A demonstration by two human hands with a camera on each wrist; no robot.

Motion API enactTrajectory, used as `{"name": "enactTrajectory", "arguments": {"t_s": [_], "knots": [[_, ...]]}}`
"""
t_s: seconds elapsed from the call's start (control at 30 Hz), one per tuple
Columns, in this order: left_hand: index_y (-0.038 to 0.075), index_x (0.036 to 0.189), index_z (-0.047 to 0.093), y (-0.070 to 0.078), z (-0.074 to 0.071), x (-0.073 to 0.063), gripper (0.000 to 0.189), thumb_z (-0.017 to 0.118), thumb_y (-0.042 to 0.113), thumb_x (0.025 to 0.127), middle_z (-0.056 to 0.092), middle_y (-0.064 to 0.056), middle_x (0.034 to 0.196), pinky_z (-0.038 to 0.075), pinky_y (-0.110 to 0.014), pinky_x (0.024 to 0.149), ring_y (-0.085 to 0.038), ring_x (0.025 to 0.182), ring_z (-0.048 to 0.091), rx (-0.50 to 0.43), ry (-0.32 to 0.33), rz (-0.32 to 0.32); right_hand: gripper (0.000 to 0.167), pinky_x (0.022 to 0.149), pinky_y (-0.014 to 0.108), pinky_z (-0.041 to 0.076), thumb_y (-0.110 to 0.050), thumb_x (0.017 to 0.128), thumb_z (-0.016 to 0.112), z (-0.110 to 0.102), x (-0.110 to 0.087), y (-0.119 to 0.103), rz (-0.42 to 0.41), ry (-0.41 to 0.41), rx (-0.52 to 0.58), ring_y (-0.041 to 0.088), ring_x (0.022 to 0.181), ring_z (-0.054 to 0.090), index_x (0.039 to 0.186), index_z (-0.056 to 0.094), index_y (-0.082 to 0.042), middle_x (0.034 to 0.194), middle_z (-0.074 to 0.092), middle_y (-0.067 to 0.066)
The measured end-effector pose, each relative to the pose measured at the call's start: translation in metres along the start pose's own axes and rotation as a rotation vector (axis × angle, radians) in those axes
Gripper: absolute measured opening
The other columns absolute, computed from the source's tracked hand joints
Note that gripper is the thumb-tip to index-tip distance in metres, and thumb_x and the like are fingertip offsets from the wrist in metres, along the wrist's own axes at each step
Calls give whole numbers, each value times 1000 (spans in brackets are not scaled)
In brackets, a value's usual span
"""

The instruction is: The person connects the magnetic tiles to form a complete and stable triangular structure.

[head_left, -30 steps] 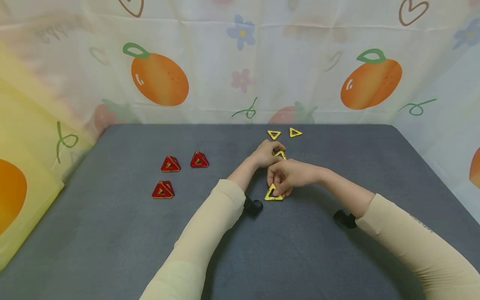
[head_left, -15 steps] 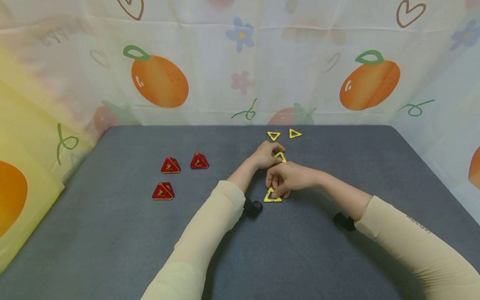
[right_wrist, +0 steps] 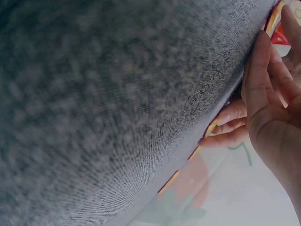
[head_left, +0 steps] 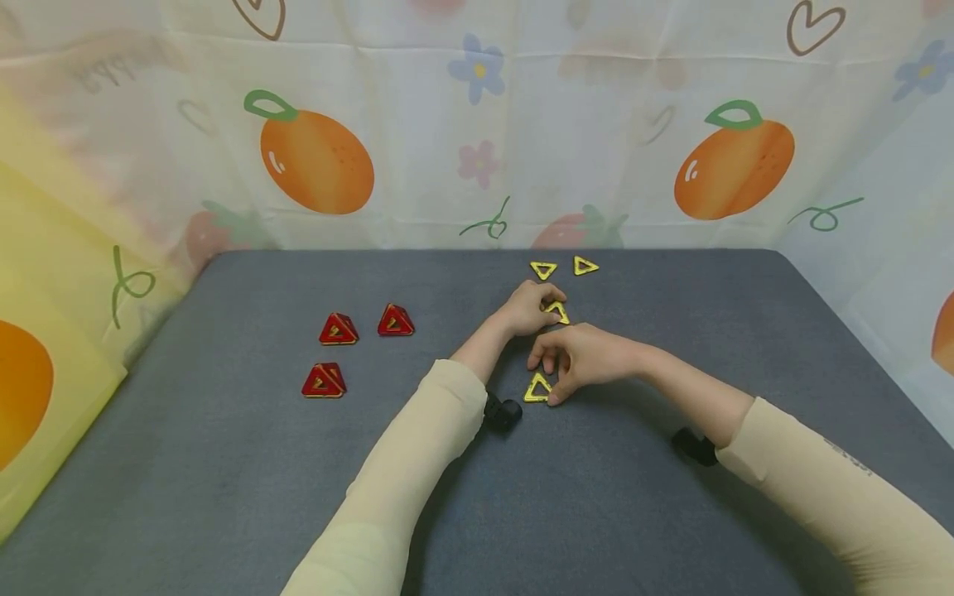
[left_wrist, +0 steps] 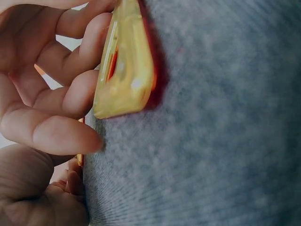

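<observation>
Several yellow triangular tiles with open centres lie on the right half of the grey table. My left hand [head_left: 527,308] pinches one yellow triangle tile [head_left: 559,314] between thumb and fingers. Nearer to me, another yellow triangle tile [head_left: 531,397] lies by my right hand [head_left: 596,356], whose thumb tip is right at its lower right corner. My right fingers are loosely spread above and behind that tile; the left wrist view shows the tile [left_wrist: 136,70] large, with right-hand fingertips [left_wrist: 84,94] against its side. The right wrist view shows my left fingertips [right_wrist: 228,136] at the farther tile [right_wrist: 212,126].
Two more yellow triangle tiles, one [head_left: 543,271] beside the other [head_left: 585,266], lie near the far edge of the table [head_left: 224,480]. Three small red pyramids stand at left: one front [head_left: 324,382], one behind [head_left: 339,329], one to the right [head_left: 396,320]. A fruit-print curtain [head_left: 417,124] hangs behind.
My right thumb has slid off the middle of the near tile to its right corner, and the right fingers have spread. The tile shifted slightly left. My left hand has stayed in place.
</observation>
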State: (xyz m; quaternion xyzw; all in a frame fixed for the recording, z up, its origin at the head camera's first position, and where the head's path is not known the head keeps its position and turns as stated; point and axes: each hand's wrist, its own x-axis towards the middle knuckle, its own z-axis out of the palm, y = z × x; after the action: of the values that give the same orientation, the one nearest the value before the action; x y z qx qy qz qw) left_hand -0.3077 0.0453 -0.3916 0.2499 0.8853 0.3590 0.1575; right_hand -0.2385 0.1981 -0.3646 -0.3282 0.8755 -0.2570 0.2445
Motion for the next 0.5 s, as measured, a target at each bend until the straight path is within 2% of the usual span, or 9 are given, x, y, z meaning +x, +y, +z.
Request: {"name": "enactTrajectory", "arguments": {"t_s": [0.37, 0.5], "knots": [[8, 137, 55, 2, 0, -1, 39, 60, 13, 99, 48, -17, 141, 46, -40, 104, -31, 124, 52, 9, 6, -22, 35, 66, 26, 52, -24, 77, 85, 3, -1, 1, -21, 20, -6, 10, 71, 63, 106, 67, -18, 96, 65, 2], [8, 132, 59, 1, 1, 0, 37, 64, 13, 96, 53, -15, 134, 48, -37, 99, -28, 118, 55, 12, 42, -47, 35, 65, 25, 52, -24, 77, 85, 4, -1, 0, -27, 28, -6, 10, 70, 62, 106, 67, -17, 95, 64, 2]]}}
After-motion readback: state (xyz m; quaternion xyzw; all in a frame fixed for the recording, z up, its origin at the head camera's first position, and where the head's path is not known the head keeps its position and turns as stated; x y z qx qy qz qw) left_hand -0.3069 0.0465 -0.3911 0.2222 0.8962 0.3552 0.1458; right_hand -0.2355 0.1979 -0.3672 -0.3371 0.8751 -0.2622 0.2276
